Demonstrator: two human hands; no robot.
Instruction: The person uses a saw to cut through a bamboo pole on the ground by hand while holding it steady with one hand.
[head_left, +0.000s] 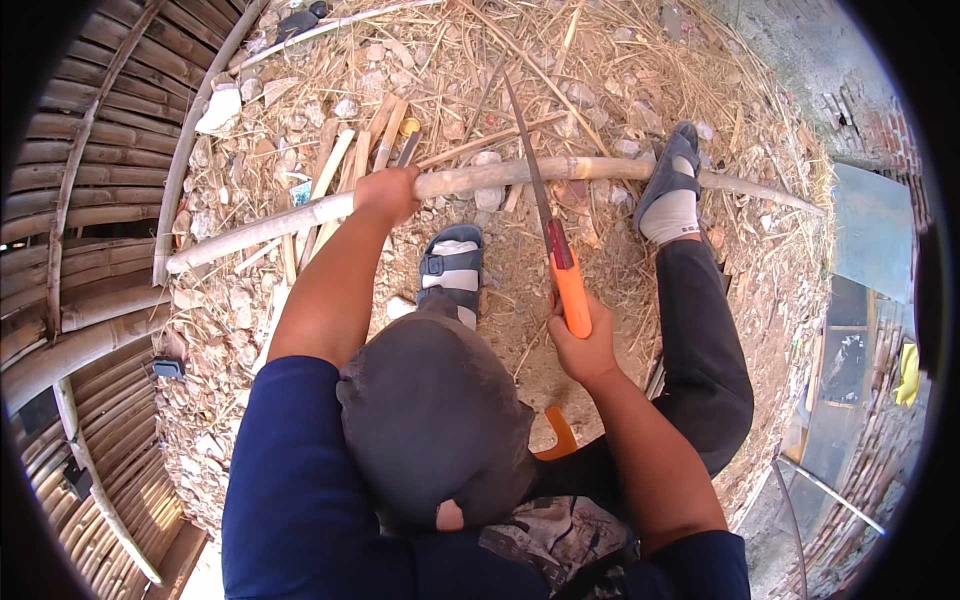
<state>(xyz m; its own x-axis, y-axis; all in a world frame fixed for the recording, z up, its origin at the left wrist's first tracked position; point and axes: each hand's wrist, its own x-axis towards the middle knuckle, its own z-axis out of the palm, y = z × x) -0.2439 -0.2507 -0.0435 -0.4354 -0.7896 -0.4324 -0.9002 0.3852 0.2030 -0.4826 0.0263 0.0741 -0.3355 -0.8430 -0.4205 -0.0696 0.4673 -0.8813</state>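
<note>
A long pale bamboo pole (pixel 480 176) lies crosswise in front of me and looks bowed in this view. My left hand (pixel 388 194) is wrapped round it left of the middle. In my right hand (pixel 582 340) is the orange handle of a handsaw (pixel 568 290), its fingers closed. The saw's long, narrow blade points away from me and crosses the pole right of its middle; whether the teeth have cut in cannot be made out. My right foot, in a dark sandal (pixel 668 180), is at the pole's right part. My left sandal (pixel 452 262) stands on the near side of the pole.
Split bamboo strips (pixel 335 165) lie beyond my left hand, near a yellow ring-shaped item (pixel 409 127). Stones and dry straw (pixel 640 60) cover the ground. A bamboo wall (pixel 110 150) rises at left. By my right thigh is an orange curved object (pixel 557 435).
</note>
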